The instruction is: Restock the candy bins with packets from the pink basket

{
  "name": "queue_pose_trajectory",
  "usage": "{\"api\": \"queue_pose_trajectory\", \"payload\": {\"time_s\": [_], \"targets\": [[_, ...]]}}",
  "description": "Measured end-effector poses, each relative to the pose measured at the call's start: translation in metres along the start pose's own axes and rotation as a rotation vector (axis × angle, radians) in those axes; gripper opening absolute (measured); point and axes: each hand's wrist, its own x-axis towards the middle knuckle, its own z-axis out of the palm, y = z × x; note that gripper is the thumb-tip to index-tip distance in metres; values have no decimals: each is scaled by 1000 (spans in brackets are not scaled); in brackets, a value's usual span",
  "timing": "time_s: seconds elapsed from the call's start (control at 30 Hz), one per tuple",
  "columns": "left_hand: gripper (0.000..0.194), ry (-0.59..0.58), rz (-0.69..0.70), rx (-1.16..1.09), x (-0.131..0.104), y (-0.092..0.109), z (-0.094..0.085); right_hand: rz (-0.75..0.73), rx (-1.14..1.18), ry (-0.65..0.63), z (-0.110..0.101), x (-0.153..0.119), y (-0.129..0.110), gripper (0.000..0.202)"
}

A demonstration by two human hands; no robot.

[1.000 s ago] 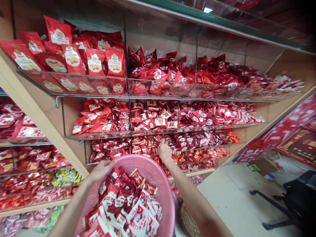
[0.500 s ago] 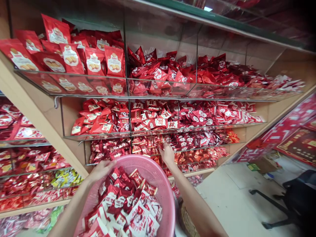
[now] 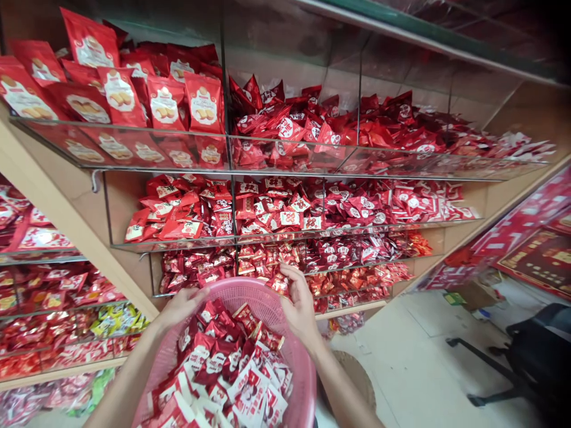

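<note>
In front of the shelves (image 3: pixel 357 310), the left hand (image 3: pixel 184 304) grips the rim of the basket (image 3: pixel 306 377), probably to keep it steady under its load of packets (image 3: pixel 218 361). The right hand (image 3: pixel 298 306) curves near the opposite rim, thumb apart from fingers; whether it holds something, I cannot tell. Earlier, it was reaching into a lower shelf.

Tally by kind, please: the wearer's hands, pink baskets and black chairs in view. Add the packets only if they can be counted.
Hands: 2, left hand and right hand
Pink basket: 1
Black chair: 1
Total: 4, without the packets, which overlap too much for a sure count.
</note>
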Motion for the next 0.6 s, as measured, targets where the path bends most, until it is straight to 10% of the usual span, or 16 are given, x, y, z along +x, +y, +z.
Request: {"api": "queue_pose_trajectory", "payload": {"time_s": [0.6], "targets": [[58,-41,20,77,-1,1,1,127,79,-169,12,-31,-12,49]]}}
